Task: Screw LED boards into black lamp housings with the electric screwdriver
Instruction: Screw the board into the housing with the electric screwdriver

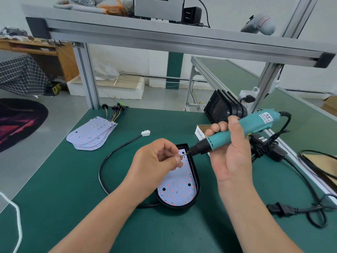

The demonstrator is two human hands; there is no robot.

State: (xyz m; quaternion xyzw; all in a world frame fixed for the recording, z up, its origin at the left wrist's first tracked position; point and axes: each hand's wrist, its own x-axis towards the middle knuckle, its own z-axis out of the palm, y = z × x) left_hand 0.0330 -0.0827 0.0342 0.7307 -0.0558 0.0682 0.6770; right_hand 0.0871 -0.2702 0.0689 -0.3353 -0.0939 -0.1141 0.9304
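A black lamp housing (197,187) lies on the green table with a white LED board (179,189) seated inside it; its black cable (109,157) loops to the left and ends in a white plug. My right hand (231,154) grips the teal electric screwdriver (237,130), held tilted with its bit pointing left over the housing's far end. My left hand (156,159) pinches a small screw at the tip of the bit (183,155), just above the board.
A stack of spare LED boards (89,136) with coloured wires lies at the far left. More black housings (222,108) lean at the back right beside a small white box (200,133). Black power cords and an adapter (273,150) tangle at the right.
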